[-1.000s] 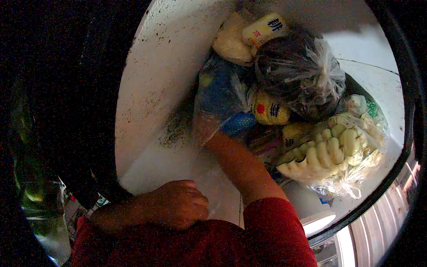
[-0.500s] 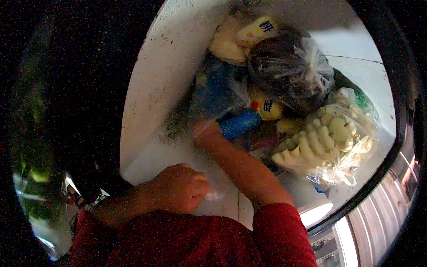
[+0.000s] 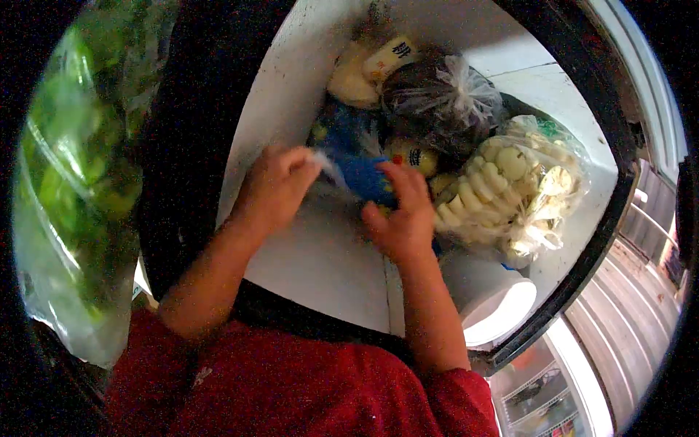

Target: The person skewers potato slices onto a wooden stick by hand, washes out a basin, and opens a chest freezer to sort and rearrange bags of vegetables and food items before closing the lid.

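Note:
My left hand (image 3: 280,186) pinches a bit of clear plastic (image 3: 331,167) between thumb and fingers, over the white bin floor. Just right of it, my right hand (image 3: 404,211) has thumb and fingers spread, its fingertips beside a blue item (image 3: 371,178). Behind the hands lies a dark blue bag (image 3: 342,131). A clear bag of pale, lobed food (image 3: 488,189) rests right of my right hand, its knot toward me. Farther back sit a knotted bag with dark contents (image 3: 440,98) and a yellow package (image 3: 413,155) with dark lettering.
The white-walled bin has a black rim (image 3: 568,306). A white round container (image 3: 499,302) stands at its lower right. Another labelled package (image 3: 389,57) lies at the back. A plastic bag of green leaves (image 3: 76,175) hangs at the left. Shelves (image 3: 542,400) show at the lower right.
My left hand has risen from near my body into the bin and pinches plastic. My right hand has pulled back from the blue bag and opened. The view has shifted, showing more of the green leaves.

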A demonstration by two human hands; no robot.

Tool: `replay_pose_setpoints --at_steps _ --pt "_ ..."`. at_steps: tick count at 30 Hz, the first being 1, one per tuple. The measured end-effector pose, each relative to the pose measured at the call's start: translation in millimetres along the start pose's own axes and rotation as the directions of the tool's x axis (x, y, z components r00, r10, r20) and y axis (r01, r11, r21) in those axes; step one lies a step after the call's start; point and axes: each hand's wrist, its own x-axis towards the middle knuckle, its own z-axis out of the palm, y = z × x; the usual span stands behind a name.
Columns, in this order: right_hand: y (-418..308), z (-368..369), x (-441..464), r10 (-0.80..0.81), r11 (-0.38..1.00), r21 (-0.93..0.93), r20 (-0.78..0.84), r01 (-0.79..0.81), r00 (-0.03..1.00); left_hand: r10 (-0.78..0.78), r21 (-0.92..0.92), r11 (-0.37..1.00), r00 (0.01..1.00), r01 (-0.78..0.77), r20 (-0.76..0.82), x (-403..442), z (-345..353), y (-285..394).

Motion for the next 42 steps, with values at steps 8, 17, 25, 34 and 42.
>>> replay_pose_setpoints --at_steps 8,17,25,34,42 --pt "-5.0 -39.0 -54.1 0.047 0.994 0.113 -0.399 -0.001 0.916 -0.149 -0.625 0.780 0.967 -0.013 -0.206 163.3 62.8 -1.1" --pt "-6.6 -41.9 -76.2 0.018 0.971 0.237 -0.248 0.042 0.969 0.217 -0.017 0.975 0.960 -0.224 -0.175 287.9 129.2 -61.2" --pt "-2.6 -42.1 -63.5 0.051 0.965 0.261 -0.281 0.025 0.958 0.019 0.250 0.968 0.983 0.027 -0.182 274.6 99.8 -8.2" --pt "-5.1 -51.9 -74.6 0.066 0.969 0.245 -0.261 0.000 0.963 0.712 0.247 0.672 0.701 -0.698 0.046 203.6 118.4 115.6" --pt "-13.2 -53.7 -84.3 0.048 0.981 0.195 -0.141 -0.020 0.989 0.604 0.219 0.770 0.795 -0.599 0.052 222.3 118.0 114.2"
